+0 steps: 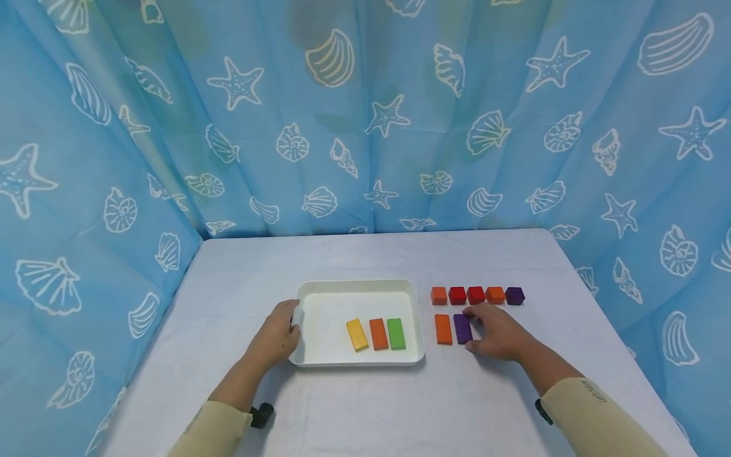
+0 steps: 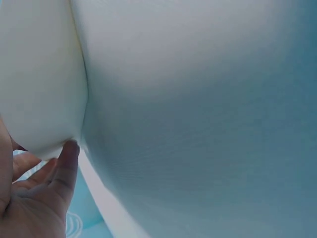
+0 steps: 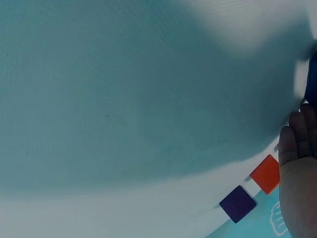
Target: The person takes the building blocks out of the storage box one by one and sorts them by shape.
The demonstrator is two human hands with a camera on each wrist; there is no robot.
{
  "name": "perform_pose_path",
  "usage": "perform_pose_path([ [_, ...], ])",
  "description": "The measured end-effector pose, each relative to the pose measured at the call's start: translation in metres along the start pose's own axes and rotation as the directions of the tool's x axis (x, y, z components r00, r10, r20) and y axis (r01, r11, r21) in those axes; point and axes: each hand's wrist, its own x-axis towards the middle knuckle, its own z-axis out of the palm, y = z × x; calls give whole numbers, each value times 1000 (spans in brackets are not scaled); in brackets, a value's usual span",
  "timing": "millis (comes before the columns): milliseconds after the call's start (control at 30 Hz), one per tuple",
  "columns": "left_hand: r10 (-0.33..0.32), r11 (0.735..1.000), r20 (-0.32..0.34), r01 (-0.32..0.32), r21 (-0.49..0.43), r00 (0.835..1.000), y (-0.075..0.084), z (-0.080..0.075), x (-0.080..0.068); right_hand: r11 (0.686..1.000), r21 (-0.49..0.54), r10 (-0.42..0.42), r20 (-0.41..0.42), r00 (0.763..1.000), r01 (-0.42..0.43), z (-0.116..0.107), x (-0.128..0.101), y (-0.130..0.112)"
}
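On the left of the head view, my left hand [image 1: 278, 333] holds the left rim of a white rectangular tray [image 1: 354, 364]. The left wrist view shows thumb and fingers at the edge of the tray [image 2: 42, 74]. Inside lie a yellow block [image 1: 357, 335], an orange block [image 1: 379, 334] and a green block [image 1: 396, 334]. Right of the tray, my right hand [image 1: 498, 331] pinches a flat purple block [image 1: 462, 329] on the table, thumb at its near end, fingers at its far end. Beside it lies another orange block [image 1: 443, 329].
Behind the purple block stands a row of small cubes: an orange cube [image 1: 438, 296], two red cubes [image 1: 466, 296], another orange cube [image 1: 495, 295] and a purple cube [image 1: 515, 296]. A white cloth covers the table [image 1: 365, 412]. A blue shell-patterned curtain [image 1: 365, 82] hangs behind and along the sides.
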Motion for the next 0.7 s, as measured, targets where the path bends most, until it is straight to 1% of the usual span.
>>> perform_pose_path([
  [167,13,1000,-4,-13,9,1000,-1,-1,-2,1000,-1,4,-2,1000,-4,2,2,3],
  [367,12,1000,-9,-12,22,1000,0,-5,-4,1000,-8,-3,-2,1000,3,2,5,2],
  [500,9,1000,-5,-9,27,1000,0,-5,-5,1000,-14,-9,0,1000,9,-2,3,1],
  [600,9,999,-3,-9,31,1000,0,-4,-4,1000,-10,-16,-18,1000,16,-5,3,-4],
  [700,12,999,-3,-12,33,1000,0,-3,-2,999,29,-23,-38,999,24,-8,5,-17],
])
